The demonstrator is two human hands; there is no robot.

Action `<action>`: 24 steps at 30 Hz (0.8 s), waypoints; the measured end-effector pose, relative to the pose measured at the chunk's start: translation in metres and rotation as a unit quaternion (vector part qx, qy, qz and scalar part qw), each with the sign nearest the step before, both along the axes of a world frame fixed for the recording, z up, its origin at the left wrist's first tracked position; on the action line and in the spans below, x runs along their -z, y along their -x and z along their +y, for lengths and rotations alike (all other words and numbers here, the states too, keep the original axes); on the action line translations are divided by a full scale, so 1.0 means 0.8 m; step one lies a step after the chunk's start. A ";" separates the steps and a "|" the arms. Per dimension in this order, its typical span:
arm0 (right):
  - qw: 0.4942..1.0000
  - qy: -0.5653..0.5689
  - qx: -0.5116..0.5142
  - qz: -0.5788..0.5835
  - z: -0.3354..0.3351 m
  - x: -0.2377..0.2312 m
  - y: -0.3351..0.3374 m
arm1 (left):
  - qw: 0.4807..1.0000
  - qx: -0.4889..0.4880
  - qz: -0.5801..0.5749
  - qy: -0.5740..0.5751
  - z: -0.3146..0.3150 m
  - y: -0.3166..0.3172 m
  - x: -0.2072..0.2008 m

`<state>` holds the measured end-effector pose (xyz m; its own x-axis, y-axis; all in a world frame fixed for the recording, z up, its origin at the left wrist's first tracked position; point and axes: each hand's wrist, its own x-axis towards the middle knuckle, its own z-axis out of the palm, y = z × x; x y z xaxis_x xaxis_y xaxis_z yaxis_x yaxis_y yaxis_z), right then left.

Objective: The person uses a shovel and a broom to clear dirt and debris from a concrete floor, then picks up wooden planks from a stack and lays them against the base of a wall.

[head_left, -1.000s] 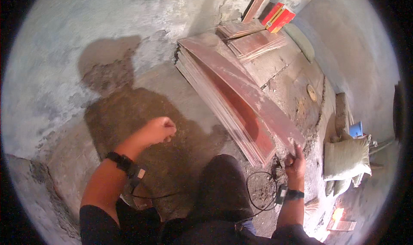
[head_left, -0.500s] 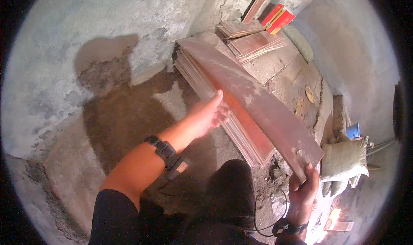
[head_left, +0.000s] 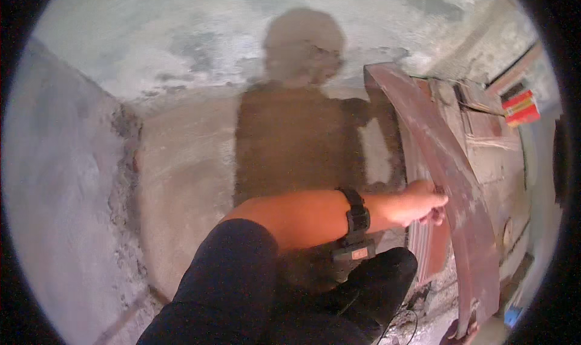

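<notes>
A long, thin reddish-brown plank [head_left: 463, 184] runs from near the wall down toward the lower right. My left hand [head_left: 420, 204] is closed at its left long edge, thumb against the board. At the plank's lower end my right hand [head_left: 458, 334] grips it, mostly cut off by the bottom of the picture. Partly covered by the plank, a stack of similar planks [head_left: 422, 245] lies on the floor to the right of my knee.
Farther right lie more planks [head_left: 484, 125], beside a red and yellow box [head_left: 521, 109]. A rough wall [head_left: 200, 42] bounds the far side, with another wall [head_left: 66, 163] on the left. A blue object [head_left: 513, 316] shows at the lower right. Bare floor [head_left: 181, 163] lies left of my arm.
My left hand, earlier open over the stack, has closed on the plank's edge. The plank stands more steeply in the picture. The view has swung left, bringing the left wall into sight.
</notes>
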<state>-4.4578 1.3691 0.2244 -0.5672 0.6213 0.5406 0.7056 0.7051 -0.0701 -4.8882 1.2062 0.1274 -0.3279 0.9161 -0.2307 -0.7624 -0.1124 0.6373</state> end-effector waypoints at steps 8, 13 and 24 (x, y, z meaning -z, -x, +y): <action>0.907 0.181 -0.371 0.078 0.090 0.014 0.024 | 0.985 -0.045 -0.050 0.162 -0.106 -0.054 0.011; 0.703 0.673 -0.196 0.122 0.046 0.012 0.166 | 0.965 -0.122 -0.040 0.230 -0.203 -0.024 0.021; 0.492 0.784 -0.344 -0.159 -0.142 0.122 0.534 | 0.889 -0.315 -0.052 0.328 -0.468 0.050 0.108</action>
